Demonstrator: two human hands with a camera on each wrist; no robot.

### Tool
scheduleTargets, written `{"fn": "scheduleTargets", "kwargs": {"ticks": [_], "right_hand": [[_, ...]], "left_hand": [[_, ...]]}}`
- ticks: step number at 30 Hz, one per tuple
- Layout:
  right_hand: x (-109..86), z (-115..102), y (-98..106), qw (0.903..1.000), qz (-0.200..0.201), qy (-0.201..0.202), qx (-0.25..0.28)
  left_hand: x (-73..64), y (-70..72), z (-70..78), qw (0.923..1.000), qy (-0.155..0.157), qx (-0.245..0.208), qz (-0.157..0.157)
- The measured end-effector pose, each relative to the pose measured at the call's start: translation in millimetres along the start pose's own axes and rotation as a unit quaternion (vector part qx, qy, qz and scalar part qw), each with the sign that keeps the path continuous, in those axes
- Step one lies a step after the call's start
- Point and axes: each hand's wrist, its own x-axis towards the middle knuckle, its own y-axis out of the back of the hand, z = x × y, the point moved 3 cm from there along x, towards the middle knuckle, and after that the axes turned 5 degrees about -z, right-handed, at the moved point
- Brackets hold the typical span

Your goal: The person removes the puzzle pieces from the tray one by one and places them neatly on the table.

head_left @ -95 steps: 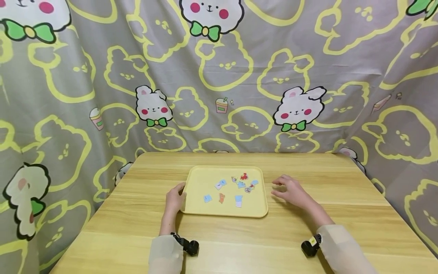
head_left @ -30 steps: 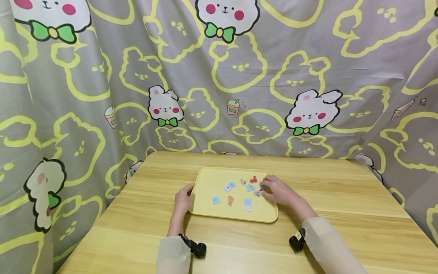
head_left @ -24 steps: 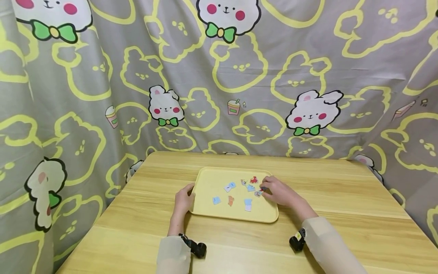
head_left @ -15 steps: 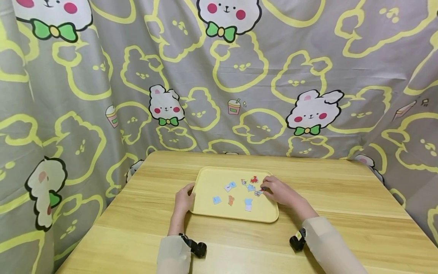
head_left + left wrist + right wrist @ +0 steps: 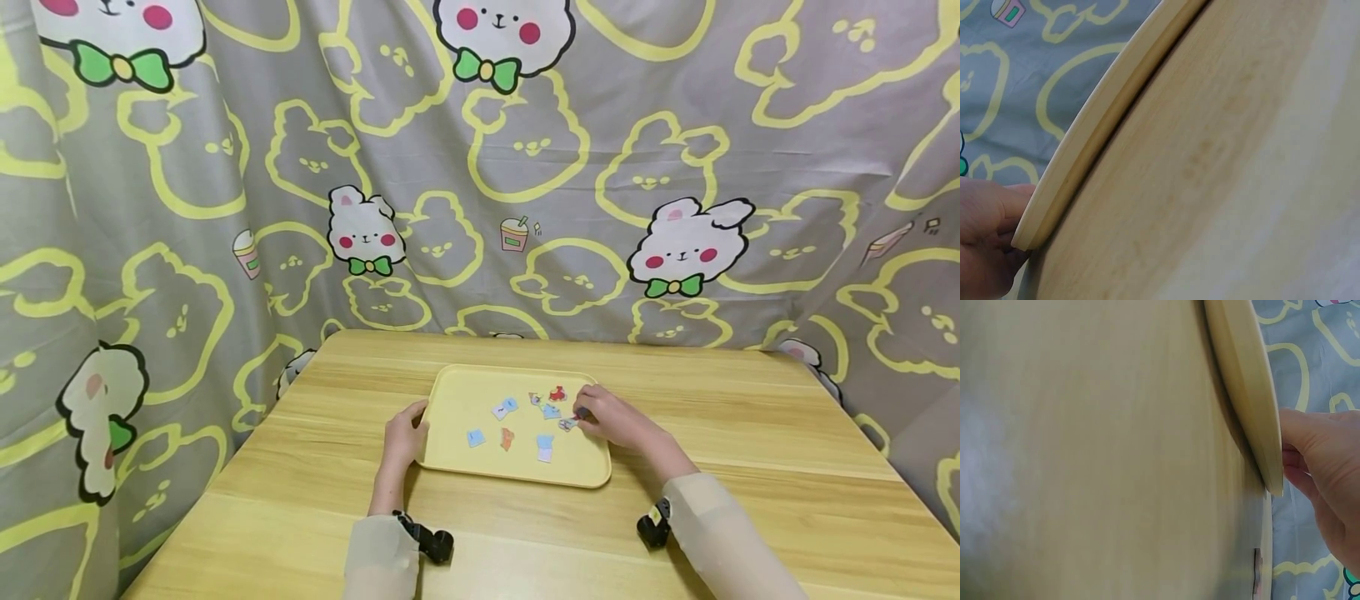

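In the head view, a yellow tray (image 5: 517,475) lies on the wooden table. My left hand (image 5: 403,433) holds its left rim; the left wrist view shows that hand (image 5: 988,231) at the tray's edge. My right hand (image 5: 611,415) reaches over the right rim and pinches a small puzzle piece (image 5: 582,412), mostly hidden by the fingers. Just left of those fingertips lies another picture piece (image 5: 567,423). Nearby are a red piece (image 5: 557,393) and a light-blue one (image 5: 551,411). The right wrist view shows the right hand (image 5: 1329,469) behind the tray edge, its fingertips hidden.
Elsewhere on the tray lie a blue piece (image 5: 476,437), an orange-brown piece (image 5: 507,438), a blue-and-white piece (image 5: 544,448) and two joined-looking pieces (image 5: 505,407). A patterned grey curtain (image 5: 450,317) hangs behind the wooden table (image 5: 517,542). Wrist cameras sit at both cuffs.
From beside the tray, my right hand has moved left over its rim and taken hold of a puzzle piece. The head view has shifted; the left hand stays at the left rim.
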Motion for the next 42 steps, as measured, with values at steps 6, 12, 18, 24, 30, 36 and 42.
{"fn": "scheduleTargets", "kwargs": {"ticks": [6,12,18,24,30,36,42], "right_hand": [[-0.6,-0.2,-1.6,0.9997,0.023,-0.004,-0.010],[-1.7,-0.2,-2.6,0.9994,0.030,-0.018,-0.003],[-2.0,1.7,-1.7,0.9992,0.018,-0.036,0.005],[-0.9,1.0,0.2,0.9996,0.005,-0.029,0.004],[0.9,1.3,0.6,0.9996,0.002,-0.028,-0.003],[2.0,2.0,1.8,0.9993,-0.008,-0.037,0.001],[1.3,1.4,3.1,0.9988,0.000,-0.049,-0.008]], "left_hand": [[0.1,-0.1,-0.9,1.0000,0.004,0.000,0.000],[0.3,0.1,-1.7,1.0000,0.003,0.004,0.003],[0.6,-0.5,-2.7,1.0000,0.003,0.004,0.000],[1.3,0.3,-2.4,1.0000,0.005,0.003,0.004],[2.0,1.7,-1.5,1.0000,0.005,0.002,0.003],[2.5,1.2,-1.4,1.0000,0.002,0.003,0.002],[2.5,0.6,-2.4,1.0000,0.001,0.000,0.000]]}}
